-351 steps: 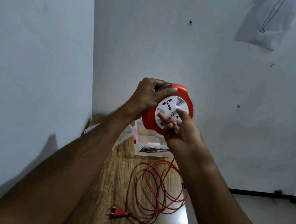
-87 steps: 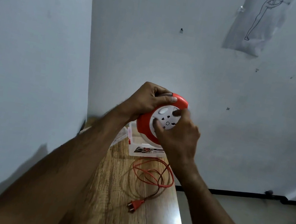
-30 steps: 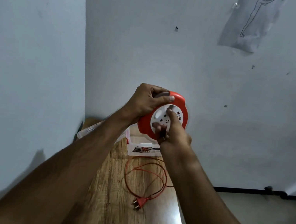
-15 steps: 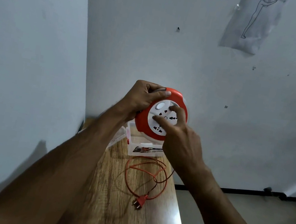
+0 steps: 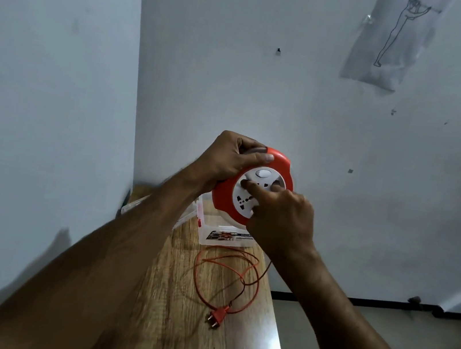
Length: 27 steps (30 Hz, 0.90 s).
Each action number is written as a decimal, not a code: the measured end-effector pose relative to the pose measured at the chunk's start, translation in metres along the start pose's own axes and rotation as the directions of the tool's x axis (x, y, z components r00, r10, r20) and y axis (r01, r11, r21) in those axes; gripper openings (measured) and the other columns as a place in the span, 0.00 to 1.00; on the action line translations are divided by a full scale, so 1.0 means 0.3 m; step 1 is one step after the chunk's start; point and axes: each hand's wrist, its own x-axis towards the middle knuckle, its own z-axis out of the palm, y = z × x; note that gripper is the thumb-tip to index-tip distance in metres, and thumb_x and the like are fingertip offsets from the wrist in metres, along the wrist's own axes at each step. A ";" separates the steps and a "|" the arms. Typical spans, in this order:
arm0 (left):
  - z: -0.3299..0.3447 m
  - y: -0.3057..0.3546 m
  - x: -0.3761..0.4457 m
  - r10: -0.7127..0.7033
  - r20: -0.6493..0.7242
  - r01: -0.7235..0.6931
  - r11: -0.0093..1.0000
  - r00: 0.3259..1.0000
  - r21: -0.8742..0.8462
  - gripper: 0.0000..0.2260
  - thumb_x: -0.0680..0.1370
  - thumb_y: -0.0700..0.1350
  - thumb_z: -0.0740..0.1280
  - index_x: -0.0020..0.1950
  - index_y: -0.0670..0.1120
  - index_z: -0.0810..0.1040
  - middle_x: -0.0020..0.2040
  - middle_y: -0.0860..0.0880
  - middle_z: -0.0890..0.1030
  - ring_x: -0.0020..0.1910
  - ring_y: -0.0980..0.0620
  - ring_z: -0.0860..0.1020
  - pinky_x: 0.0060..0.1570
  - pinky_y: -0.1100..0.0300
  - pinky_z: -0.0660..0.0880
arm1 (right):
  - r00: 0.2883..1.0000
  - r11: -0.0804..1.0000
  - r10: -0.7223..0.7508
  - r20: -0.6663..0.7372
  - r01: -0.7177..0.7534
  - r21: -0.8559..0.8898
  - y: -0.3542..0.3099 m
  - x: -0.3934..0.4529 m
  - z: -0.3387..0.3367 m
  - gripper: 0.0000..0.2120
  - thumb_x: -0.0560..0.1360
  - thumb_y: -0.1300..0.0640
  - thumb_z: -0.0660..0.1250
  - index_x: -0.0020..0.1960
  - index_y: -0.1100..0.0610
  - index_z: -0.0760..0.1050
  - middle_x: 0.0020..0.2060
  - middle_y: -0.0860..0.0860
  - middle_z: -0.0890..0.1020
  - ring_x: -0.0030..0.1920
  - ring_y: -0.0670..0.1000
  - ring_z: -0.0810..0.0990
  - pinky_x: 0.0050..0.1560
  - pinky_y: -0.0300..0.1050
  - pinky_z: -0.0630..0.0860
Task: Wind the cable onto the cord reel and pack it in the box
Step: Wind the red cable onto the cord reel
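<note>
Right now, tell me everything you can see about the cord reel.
The cord reel is a round, red plastic disc with a white socket face bearing a white oval button and several outlets. It is held upright in the air above the clear plastic box. The left hand grips its top edge; the right hand presses fingers on the white face. A thin red cable trails below it to the wooden table.

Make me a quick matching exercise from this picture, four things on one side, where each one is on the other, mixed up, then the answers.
Things:
1. cord reel
2. plug
3. clear box
4. drawing

Places:
A. stuck on the wall, upper right
B. lying on the wooden table, at the cable's loose end
C. held up in the left hand, right hand on its white face
D. standing on the table behind the cable loops

Pairs: 1-C, 2-B, 3-D, 4-A
</note>
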 end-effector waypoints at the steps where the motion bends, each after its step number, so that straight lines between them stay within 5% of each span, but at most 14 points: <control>1: -0.001 0.000 -0.001 0.007 0.001 -0.007 1.000 1.000 0.017 0.16 0.78 0.50 0.73 0.64 0.45 0.82 0.54 0.51 0.85 0.47 0.54 0.85 0.48 0.62 0.83 | 0.999 0.998 0.019 -0.045 -0.016 0.065 0.002 -0.001 0.008 0.30 0.66 0.54 0.82 0.65 0.57 0.80 0.51 0.63 0.86 0.43 0.63 0.87 0.44 0.58 0.85; 5: -0.011 -0.012 -0.009 0.006 -0.006 -0.006 0.999 1.000 -0.046 0.15 0.78 0.49 0.73 0.62 0.45 0.84 0.52 0.50 0.87 0.46 0.51 0.87 0.49 0.58 0.84 | 0.965 0.931 0.236 -0.114 -0.191 0.311 0.000 -0.003 0.017 0.29 0.68 0.45 0.78 0.65 0.58 0.80 0.51 0.58 0.87 0.41 0.56 0.88 0.45 0.49 0.85; 8: -0.002 -0.019 -0.010 -0.004 -0.039 -0.001 0.992 0.999 -0.127 0.14 0.78 0.49 0.73 0.61 0.44 0.84 0.51 0.48 0.87 0.46 0.49 0.87 0.48 0.54 0.85 | 0.867 0.775 0.488 -0.100 -0.378 0.506 -0.030 -0.004 0.022 0.29 0.69 0.41 0.78 0.64 0.55 0.80 0.54 0.53 0.87 0.46 0.52 0.87 0.47 0.46 0.85; 13: 0.017 -0.019 -0.002 0.016 -0.097 -0.020 0.999 0.995 -0.037 0.15 0.78 0.50 0.73 0.62 0.45 0.83 0.51 0.49 0.87 0.45 0.51 0.87 0.48 0.56 0.85 | 0.567 0.154 0.793 0.225 -0.543 0.826 -0.096 0.005 0.034 0.30 0.65 0.46 0.82 0.64 0.52 0.79 0.56 0.52 0.84 0.47 0.53 0.87 0.37 0.54 0.86; 17: 0.013 -0.017 -0.011 0.032 -0.111 -0.038 0.998 0.993 -0.050 0.14 0.78 0.50 0.73 0.61 0.46 0.84 0.48 0.53 0.86 0.42 0.54 0.87 0.43 0.62 0.84 | 0.340 -0.348 0.767 0.545 -0.492 0.798 -0.131 0.040 -0.012 0.27 0.68 0.50 0.81 0.63 0.54 0.76 0.54 0.59 0.84 0.39 0.58 0.88 0.34 0.51 0.85; 19: 0.026 -0.013 -0.011 0.052 -0.128 -0.059 0.997 0.990 -0.056 0.13 0.78 0.49 0.73 0.60 0.46 0.84 0.47 0.55 0.86 0.41 0.57 0.86 0.40 0.66 0.81 | 0.223 -0.664 0.626 0.747 -0.351 0.661 -0.138 0.068 -0.040 0.25 0.70 0.52 0.80 0.61 0.58 0.74 0.49 0.61 0.85 0.38 0.58 0.88 0.34 0.48 0.84; 21: 0.036 -0.009 -0.009 0.063 -0.134 -0.069 0.997 0.989 -0.045 0.13 0.77 0.49 0.74 0.60 0.45 0.84 0.47 0.55 0.86 0.41 0.58 0.86 0.40 0.66 0.81 | 0.202 -0.863 0.452 0.869 -0.148 0.483 -0.135 0.086 -0.059 0.26 0.72 0.55 0.78 0.64 0.62 0.73 0.49 0.64 0.84 0.35 0.56 0.88 0.30 0.45 0.82; 23: 0.032 -0.009 -0.009 0.054 -0.127 -0.061 0.997 0.990 -0.050 0.13 0.77 0.49 0.74 0.59 0.45 0.85 0.48 0.52 0.87 0.43 0.55 0.87 0.44 0.62 0.83 | 0.253 -0.925 0.355 0.900 -0.044 0.377 -0.125 0.091 -0.074 0.24 0.76 0.58 0.74 0.67 0.64 0.70 0.52 0.67 0.83 0.32 0.54 0.86 0.26 0.43 0.80; 27: 0.003 -0.009 -0.010 0.007 -0.106 -0.019 0.994 0.994 -0.109 0.07 0.78 0.49 0.73 0.54 0.49 0.85 0.46 0.53 0.87 0.42 0.53 0.87 0.41 0.62 0.83 | 0.329 -0.846 0.381 0.864 -0.253 0.469 -0.117 0.054 -0.122 0.14 0.80 0.64 0.67 0.63 0.65 0.70 0.49 0.66 0.85 0.36 0.53 0.86 0.31 0.43 0.82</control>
